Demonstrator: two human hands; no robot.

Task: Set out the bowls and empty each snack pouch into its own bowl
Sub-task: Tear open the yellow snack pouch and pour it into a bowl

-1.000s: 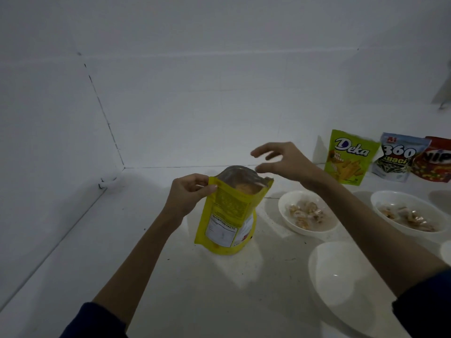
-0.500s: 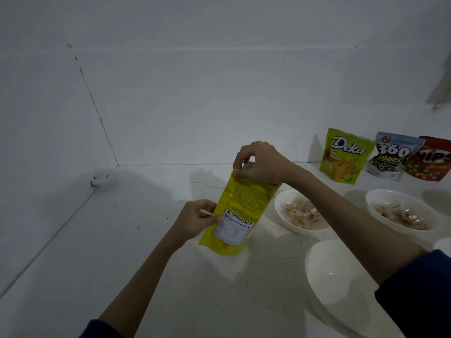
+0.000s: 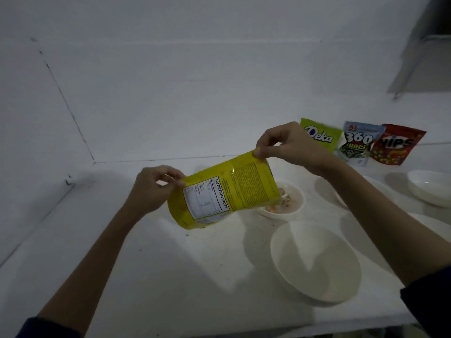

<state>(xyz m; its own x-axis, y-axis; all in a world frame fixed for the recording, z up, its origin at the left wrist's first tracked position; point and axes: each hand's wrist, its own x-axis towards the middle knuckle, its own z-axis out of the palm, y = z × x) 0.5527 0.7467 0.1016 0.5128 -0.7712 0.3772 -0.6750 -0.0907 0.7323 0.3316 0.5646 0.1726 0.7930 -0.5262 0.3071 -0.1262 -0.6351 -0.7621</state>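
Observation:
A yellow snack pouch [image 3: 224, 191] is tipped on its side in the air, its mouth pointing right over a white bowl [image 3: 296, 208] that holds some wrapped snacks. My left hand [image 3: 156, 189] pinches the pouch's bottom corner. My right hand [image 3: 285, 145] pinches the upper edge near the mouth. An empty white bowl [image 3: 314, 262] sits in front, close to me. Another white bowl [image 3: 429, 189] stands at the right.
A green Deka pouch [image 3: 322, 137], a blue-white 360 pouch [image 3: 357, 145] and a red Nips pouch [image 3: 397, 147] lean on the back wall. White walls close the counter at the back and left. The counter's front edge [image 3: 268, 328] is near me.
The pouch stood upright on the counter with its mouth open; both hands have lifted it and tipped it rightward over the bowl with snacks. My left hand slid to the bottom corner.

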